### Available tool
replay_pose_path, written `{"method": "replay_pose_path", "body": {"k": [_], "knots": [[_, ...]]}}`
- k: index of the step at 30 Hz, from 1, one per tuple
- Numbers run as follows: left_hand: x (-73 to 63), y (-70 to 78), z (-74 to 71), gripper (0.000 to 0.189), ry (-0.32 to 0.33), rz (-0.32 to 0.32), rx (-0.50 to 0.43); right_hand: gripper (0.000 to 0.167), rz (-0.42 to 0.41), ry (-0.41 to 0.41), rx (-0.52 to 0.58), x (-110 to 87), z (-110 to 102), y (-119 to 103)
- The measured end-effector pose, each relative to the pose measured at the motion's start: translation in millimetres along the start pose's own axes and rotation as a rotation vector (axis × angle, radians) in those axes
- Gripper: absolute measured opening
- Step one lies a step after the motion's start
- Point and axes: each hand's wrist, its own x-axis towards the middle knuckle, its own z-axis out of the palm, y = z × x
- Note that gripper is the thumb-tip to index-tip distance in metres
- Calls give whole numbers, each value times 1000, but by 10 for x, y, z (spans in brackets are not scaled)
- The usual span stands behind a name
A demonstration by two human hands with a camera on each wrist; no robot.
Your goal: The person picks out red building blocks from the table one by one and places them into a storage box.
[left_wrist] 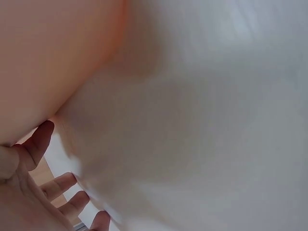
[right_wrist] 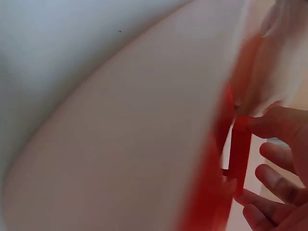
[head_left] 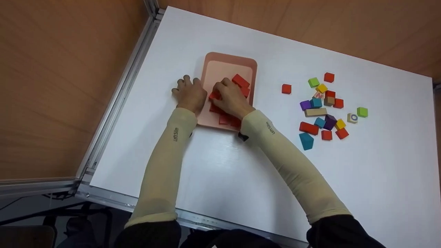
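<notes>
A shallow pink tray (head_left: 229,67) lies on the white table with several red blocks (head_left: 240,81) in it. My right hand (head_left: 231,98) reaches into the tray and pinches a long red block (right_wrist: 240,147) by its ends, between thumb and a finger. More red blocks sit close beneath and beside that hand, partly hidden by it. Left of the tray, my left hand (head_left: 191,95) rests on the table with fingers spread. In the left wrist view its thumb (left_wrist: 41,139) touches the tray's outer wall.
Right of the tray lies a loose cluster of coloured blocks, among them a purple block (head_left: 330,122), a wooden plank (head_left: 316,112) and a teal block (head_left: 306,141). A lone red cube (head_left: 286,89) sits between cluster and tray. Wooden panels (head_left: 113,51) border the table.
</notes>
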Motion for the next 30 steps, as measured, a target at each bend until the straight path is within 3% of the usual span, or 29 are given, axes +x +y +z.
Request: {"method": "replay_pose_path", "body": {"k": [10,14,17,20,24,30], "knots": [[16,-29,20,38,-11,6,-3,32,-4,-13,-15,-20,51,35],[16,-91,21,38,-16,4,-19,33,32,-8,22,-27,-22,36],[16,-147,20,36,-29,-1,-40,32,32,40,7,-48,-116,90],[26,-203,17,35,-48,-10,-46,32,49,99,-33,-83,-218,207],[42,-259,2,39,-62,-34,-34,33,151,142,-42,-135,-364,420],[41,-323,-27,45,-64,-54,-27,33,241,197,-59,-247,-536,779]]}}
